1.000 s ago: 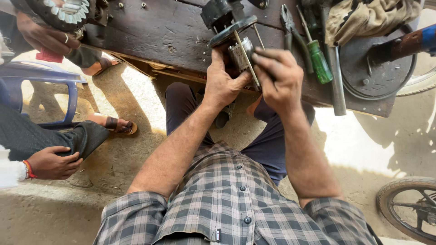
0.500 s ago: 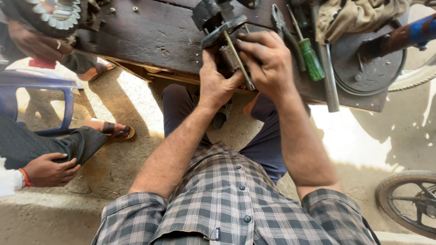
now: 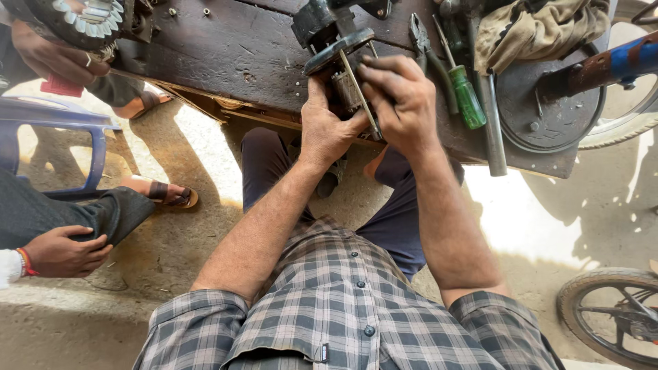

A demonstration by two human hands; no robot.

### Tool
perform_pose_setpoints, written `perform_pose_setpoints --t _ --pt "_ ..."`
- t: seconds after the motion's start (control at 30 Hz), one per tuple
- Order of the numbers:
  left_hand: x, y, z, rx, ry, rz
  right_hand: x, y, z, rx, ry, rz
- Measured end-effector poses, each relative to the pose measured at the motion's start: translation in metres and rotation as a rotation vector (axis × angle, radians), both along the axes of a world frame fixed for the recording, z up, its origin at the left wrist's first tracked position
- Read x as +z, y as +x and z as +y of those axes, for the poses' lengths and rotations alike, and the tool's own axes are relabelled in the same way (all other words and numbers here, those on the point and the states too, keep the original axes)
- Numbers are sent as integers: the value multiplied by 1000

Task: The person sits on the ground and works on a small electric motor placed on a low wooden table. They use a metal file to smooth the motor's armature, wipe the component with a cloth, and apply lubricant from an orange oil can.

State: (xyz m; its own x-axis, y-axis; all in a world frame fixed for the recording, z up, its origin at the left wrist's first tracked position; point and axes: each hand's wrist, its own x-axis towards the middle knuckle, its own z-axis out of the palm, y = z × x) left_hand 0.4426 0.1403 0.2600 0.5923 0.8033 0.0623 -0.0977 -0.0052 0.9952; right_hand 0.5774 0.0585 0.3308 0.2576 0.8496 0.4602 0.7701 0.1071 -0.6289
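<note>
Left hand [image 3: 327,130] grips the small grey metal motor assembly [image 3: 346,85] at the dark wooden workbench's [image 3: 226,55] near edge; right hand [image 3: 401,103] closes over its long bolts. Keep the part braced, pressure even.

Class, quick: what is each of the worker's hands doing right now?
Left hand: closed around the small motor part at the bench edge.
Right hand: fingers curled over the same part, gripping it.
</note>
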Motion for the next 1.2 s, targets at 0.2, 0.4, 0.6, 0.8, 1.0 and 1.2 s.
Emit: perform_pose_setpoints --t 0.2,0.4,0.6,0.8,1.0,1.2 --pt "-2 -4 2 49 158 84 -3 -7 -14 1 -12 -108" --pt "2 -1 -2 41 82 -68 -5 3 -6 0 10 -101" --pt "5 -3 -3 65 111 42 5 -2 -21 4 -81 -281" --pt "0 1 -5 87 99 -76 -1 7 -4 49 1 -140" --pt "5 -8 0 -20 119 16 0 0 -33 -10 -109 -138" --pt "7 -11 4 -114 -111 -40 -11 13 9 -1 -61 -103"
